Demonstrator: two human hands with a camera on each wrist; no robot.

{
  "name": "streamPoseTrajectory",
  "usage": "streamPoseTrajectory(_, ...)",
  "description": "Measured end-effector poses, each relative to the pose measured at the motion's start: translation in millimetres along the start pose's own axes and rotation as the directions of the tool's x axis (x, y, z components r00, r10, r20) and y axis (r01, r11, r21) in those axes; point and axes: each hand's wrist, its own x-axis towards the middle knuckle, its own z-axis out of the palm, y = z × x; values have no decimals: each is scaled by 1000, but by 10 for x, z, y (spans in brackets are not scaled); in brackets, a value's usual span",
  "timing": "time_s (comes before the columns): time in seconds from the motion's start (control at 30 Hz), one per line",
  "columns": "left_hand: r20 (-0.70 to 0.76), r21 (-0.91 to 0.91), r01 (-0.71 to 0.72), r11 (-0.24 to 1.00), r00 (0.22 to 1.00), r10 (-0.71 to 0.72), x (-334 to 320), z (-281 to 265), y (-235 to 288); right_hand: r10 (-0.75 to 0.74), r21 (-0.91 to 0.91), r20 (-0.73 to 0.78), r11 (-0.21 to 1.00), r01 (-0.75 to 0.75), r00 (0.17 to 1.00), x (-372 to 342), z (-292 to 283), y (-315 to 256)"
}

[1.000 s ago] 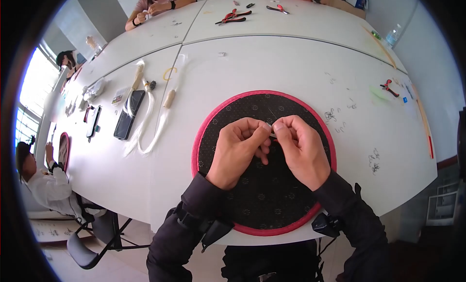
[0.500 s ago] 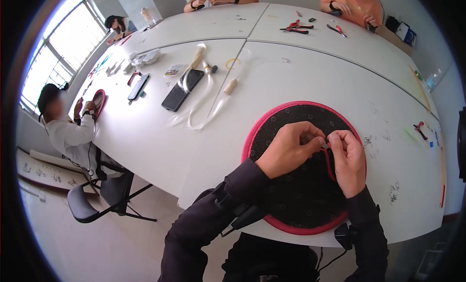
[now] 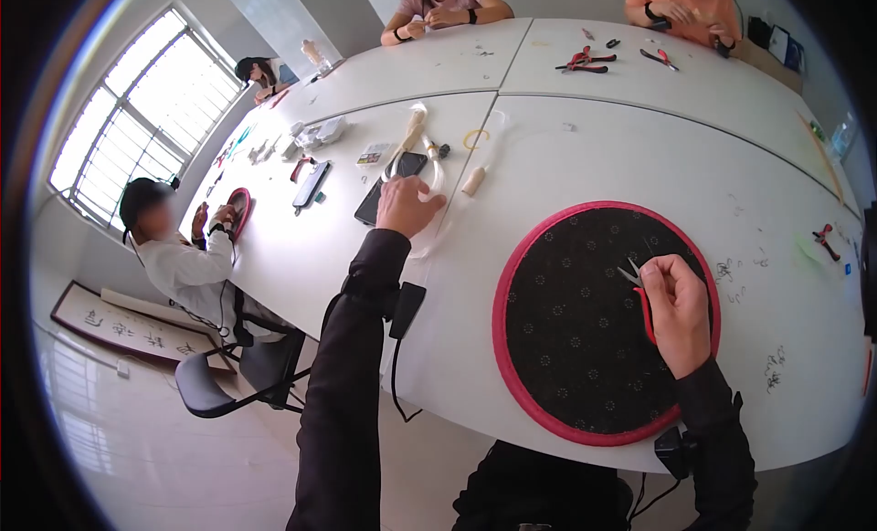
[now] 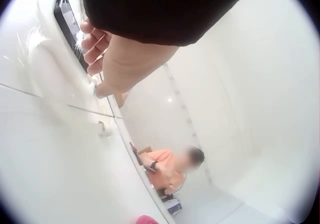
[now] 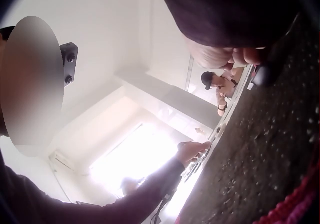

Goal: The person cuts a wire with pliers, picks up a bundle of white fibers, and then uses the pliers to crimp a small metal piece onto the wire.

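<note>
My left hand [image 3: 411, 205] reaches out over a black phone [image 3: 367, 210] and a looped bundle of white translucent strands [image 3: 437, 173], its fingers bent loosely downward. In the left wrist view its fingertips [image 4: 90, 43] hang beside the phone's edge, with pale strands close by. My right hand [image 3: 678, 314] grips red-handled pliers [image 3: 648, 314] above a round black mat [image 3: 585, 367] with a red rim. The pliers' metal tips point up and to the left, slightly apart.
Right of the strands lies a cork-coloured piece [image 3: 473, 181]. More pliers [image 3: 585, 61] rest across the table [image 3: 438, 303], and another pair [image 3: 826, 242] at the right. Dark wire bits [image 3: 775, 367] lie beside the mat. Several people sit around; a folding chair [image 3: 247, 371] stands at left.
My left hand has left the right hand and moved to the phone and strands. The right hand stays over the mat with the pliers. The head view has turned left.
</note>
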Motion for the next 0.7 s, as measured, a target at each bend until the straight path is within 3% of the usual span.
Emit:
streamPoseTrajectory(0.1, 173, -160, 161, 974, 976, -133, 151, -29, -9, -3, -1, 6, 1000, 3, 1000, 1, -7, 25)
streamPoseTrajectory(0.23, -34, -289, 137, 947, 988, -153, 314, -238, -171, -31, -22, 5, 999, 31, 999, 10, -16, 84)
streamPoseTrajectory(0.3, 8, -553, 161, 817, 982, -188, 471, -367, -449, -25, -14, 0, 1000, 25, 1000, 9, -19, 75)
streamPoseTrajectory(0.37, 163, -662, 305, 685, 950, -266, 512, -764, -422, -14, 4, -1, 1000, 14, 1000, 5, -18, 67)
streamPoseTrajectory(0.43, 191, -817, 276, 507, 958, -214, 525, -978, -488, 2, 30, -2, 1000, -1, 1000, 4, -20, 69)
streamPoseTrajectory(0.53, 171, -873, 238, 426, 967, -190, 489, -1315, -475, 0, 23, 8, 1000, 0, 1000, 8, -34, 72)
streamPoseTrajectory(0.63, 208, -968, 226, 114, 967, -151, 446, -1478, -517, -3, 10, -3, 1000, 3, 1000, 4, -26, 71)
streamPoseTrajectory(0.67, 142, -965, 174, 197, 976, -163, 412, -1471, -588, -8, 13, -7, 1000, 8, 1000, 0, -19, 67)
streamPoseTrajectory(0.7, 133, -984, 138, 113, 990, -52, 405, -1444, -778, -13, 15, -12, 1000, 13, 1000, -3, -14, 63)
